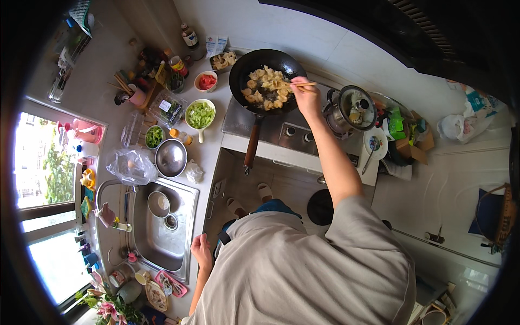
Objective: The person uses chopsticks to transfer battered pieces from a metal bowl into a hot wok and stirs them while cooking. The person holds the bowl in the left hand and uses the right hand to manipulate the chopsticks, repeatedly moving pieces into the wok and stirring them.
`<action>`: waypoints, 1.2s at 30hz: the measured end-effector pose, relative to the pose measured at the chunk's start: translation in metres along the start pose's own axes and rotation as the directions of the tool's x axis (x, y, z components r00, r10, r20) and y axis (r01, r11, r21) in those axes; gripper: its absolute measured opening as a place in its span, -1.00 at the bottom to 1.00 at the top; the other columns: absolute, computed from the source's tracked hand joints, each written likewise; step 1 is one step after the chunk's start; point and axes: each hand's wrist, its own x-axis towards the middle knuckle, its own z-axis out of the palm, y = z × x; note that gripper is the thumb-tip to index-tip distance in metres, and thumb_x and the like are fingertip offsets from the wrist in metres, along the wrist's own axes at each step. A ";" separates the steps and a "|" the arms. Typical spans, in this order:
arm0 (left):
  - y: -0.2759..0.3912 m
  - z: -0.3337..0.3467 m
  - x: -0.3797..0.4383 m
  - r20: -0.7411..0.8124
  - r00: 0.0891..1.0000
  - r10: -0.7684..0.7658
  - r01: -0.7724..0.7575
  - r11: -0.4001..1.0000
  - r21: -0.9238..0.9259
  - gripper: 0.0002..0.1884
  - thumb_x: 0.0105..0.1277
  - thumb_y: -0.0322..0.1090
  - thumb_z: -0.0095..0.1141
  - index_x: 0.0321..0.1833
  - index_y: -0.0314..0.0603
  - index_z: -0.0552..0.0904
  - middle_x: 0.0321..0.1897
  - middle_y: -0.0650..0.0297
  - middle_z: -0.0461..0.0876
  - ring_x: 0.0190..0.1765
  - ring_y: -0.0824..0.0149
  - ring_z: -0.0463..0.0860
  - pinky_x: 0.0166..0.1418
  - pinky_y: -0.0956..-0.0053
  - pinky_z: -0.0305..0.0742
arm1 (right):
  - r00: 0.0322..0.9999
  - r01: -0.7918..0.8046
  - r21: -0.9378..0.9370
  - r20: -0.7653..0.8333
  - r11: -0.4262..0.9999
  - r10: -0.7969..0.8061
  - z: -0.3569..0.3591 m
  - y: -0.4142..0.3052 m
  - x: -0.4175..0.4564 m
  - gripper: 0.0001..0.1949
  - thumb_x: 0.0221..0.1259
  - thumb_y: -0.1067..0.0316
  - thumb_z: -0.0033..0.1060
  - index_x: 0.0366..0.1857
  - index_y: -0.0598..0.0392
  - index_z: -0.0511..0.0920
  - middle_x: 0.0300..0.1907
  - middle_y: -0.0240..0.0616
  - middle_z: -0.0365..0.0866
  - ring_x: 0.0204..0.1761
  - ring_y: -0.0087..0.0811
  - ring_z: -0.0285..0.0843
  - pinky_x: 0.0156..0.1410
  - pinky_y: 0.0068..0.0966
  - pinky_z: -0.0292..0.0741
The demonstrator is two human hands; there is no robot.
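Observation:
My right hand [305,97] holds a pair of wooden chopsticks [304,84] over a black wok [292,67]. Their tips are among pale golden, battered-looking food pieces [266,79] frying in the wok. The wok sits on the left burner of the gas stove [264,130], its wooden handle [252,142] pointing towards me. My left hand [200,245] is by the sink's near edge, fingers curled; nothing shows in it. Left of the wok are a bowl of cut red food, likely tomato [207,81], a white handled bowl of chopped green vegetable [200,114] and a tray of pale pieces [223,61].
A lidded glass-top pot [357,108] stands on the right burner, beside a white plate with a spoon [375,143]. At the left, a metal bowl [171,158] and a plastic bag [132,165] lie near the steel sink [191,227]. A range hood [390,28] overhangs the stove.

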 end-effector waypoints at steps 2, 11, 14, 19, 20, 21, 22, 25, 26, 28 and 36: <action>0.005 0.000 -0.002 0.008 1.000 0.001 -0.001 1.000 0.005 -0.73 0.46 -0.20 0.18 -0.25 -0.30 0.69 -0.57 0.39 0.53 -0.52 0.59 0.41 -0.44 0.66 0.26 | 0.988 0.092 -0.011 0.123 0.996 -0.090 0.009 -0.011 0.003 -0.88 0.19 0.44 0.35 -0.21 0.07 0.65 -0.28 -0.15 0.74 -0.25 -0.23 0.75 -0.19 -0.44 0.62; 0.003 -0.002 -0.003 -0.004 1.000 0.015 -0.015 0.999 0.035 -0.73 0.46 -0.19 0.18 -0.26 -0.31 0.69 -0.59 0.39 0.52 -0.53 0.59 0.41 -0.45 0.66 0.26 | 0.840 -0.426 0.517 -0.078 0.742 0.537 0.034 0.073 0.025 -0.97 0.16 0.49 0.39 -0.37 0.16 0.70 -0.43 -0.34 0.71 -0.51 -0.51 0.69 -0.42 -0.63 0.58; 0.001 -0.001 -0.005 -0.012 1.000 0.015 -0.015 0.999 0.029 -0.73 0.46 -0.20 0.18 -0.26 -0.31 0.69 -0.58 0.38 0.52 -0.54 0.59 0.41 -0.45 0.67 0.26 | 0.808 -0.456 0.517 -0.100 0.725 0.580 0.027 0.077 0.024 -0.99 0.16 0.51 0.37 -0.38 0.14 0.70 -0.46 -0.35 0.71 -0.53 -0.51 0.69 -0.45 -0.64 0.56; -0.001 0.001 -0.002 0.001 1.000 0.024 -0.024 1.000 0.002 -0.73 0.46 -0.20 0.17 -0.26 -0.31 0.69 -0.58 0.38 0.52 -0.55 0.59 0.41 -0.46 0.67 0.26 | 0.928 -0.260 0.241 -0.207 0.935 0.311 0.010 0.069 0.019 -0.98 0.17 0.45 0.37 -0.39 0.10 0.69 -0.50 -0.37 0.71 -0.44 -0.53 0.71 -0.36 -0.58 0.55; -0.001 0.001 -0.002 0.000 1.000 0.026 -0.026 1.000 -0.008 -0.73 0.46 -0.20 0.17 -0.26 -0.31 0.69 -0.58 0.38 0.52 -0.55 0.60 0.40 -0.46 0.67 0.26 | 0.945 -0.233 0.152 -0.197 0.960 0.261 0.008 0.058 0.015 -0.97 0.18 0.43 0.37 -0.38 0.08 0.69 -0.50 -0.36 0.71 -0.42 -0.54 0.71 -0.34 -0.57 0.55; -0.001 0.002 -0.004 -0.007 1.000 0.017 -0.017 1.000 0.001 -0.73 0.46 -0.20 0.17 -0.26 -0.31 0.69 -0.58 0.38 0.52 -0.55 0.60 0.40 -0.47 0.67 0.26 | 0.962 -0.201 0.064 -0.176 0.977 0.210 0.007 0.029 0.012 -0.96 0.18 0.40 0.37 -0.38 0.07 0.69 -0.49 -0.36 0.71 -0.40 -0.54 0.71 -0.32 -0.55 0.55; 0.005 0.002 -0.004 -0.003 1.000 0.015 -0.015 1.000 0.014 -0.73 0.46 -0.20 0.16 -0.26 -0.31 0.69 -0.58 0.38 0.52 -0.55 0.60 0.40 -0.47 0.67 0.26 | 0.973 -0.167 -0.028 -0.164 0.985 0.161 0.004 0.013 0.010 -0.95 0.19 0.38 0.38 -0.37 0.05 0.69 -0.49 -0.35 0.72 -0.38 -0.54 0.71 -0.29 -0.53 0.55; 0.008 0.003 -0.003 0.013 1.000 0.016 -0.017 0.999 0.033 -0.73 0.46 -0.20 0.16 -0.26 -0.31 0.69 -0.58 0.39 0.52 -0.55 0.60 0.40 -0.47 0.67 0.26 | 0.992 -0.120 0.036 0.049 0.992 0.119 0.016 0.005 -0.005 -0.92 0.20 0.33 0.38 -0.30 0.02 0.68 -0.43 -0.31 0.74 -0.36 -0.47 0.71 -0.26 -0.49 0.55; 0.007 0.002 -0.003 0.019 1.000 0.017 -0.018 0.999 0.037 -0.72 0.46 -0.19 0.16 -0.26 -0.31 0.69 -0.58 0.39 0.52 -0.55 0.60 0.40 -0.48 0.67 0.25 | 0.992 -0.078 0.022 0.106 0.997 0.075 0.020 -0.001 -0.008 -0.90 0.19 0.34 0.37 -0.28 0.05 0.66 -0.41 -0.27 0.72 -0.37 -0.42 0.71 -0.27 -0.48 0.55; 0.007 0.003 -0.001 0.025 1.000 0.019 -0.019 1.000 0.025 -0.72 0.46 -0.19 0.16 -0.26 -0.31 0.69 -0.58 0.39 0.52 -0.55 0.60 0.40 -0.47 0.67 0.25 | 0.989 -0.043 0.003 0.139 0.999 0.043 0.023 0.002 -0.009 -0.90 0.18 0.37 0.37 -0.28 0.07 0.65 -0.43 -0.21 0.70 -0.40 -0.37 0.69 -0.28 -0.46 0.54; 0.001 0.001 0.001 0.006 1.000 0.025 -0.025 0.999 0.036 -0.73 0.46 -0.19 0.17 -0.27 -0.29 0.69 -0.59 0.39 0.52 -0.54 0.60 0.40 -0.47 0.66 0.26 | 0.944 -0.239 -0.031 -0.242 0.971 0.225 -0.003 0.021 -0.004 -0.93 0.16 0.33 0.38 -0.38 0.03 0.68 -0.49 -0.31 0.71 -0.41 -0.46 0.68 -0.26 -0.47 0.53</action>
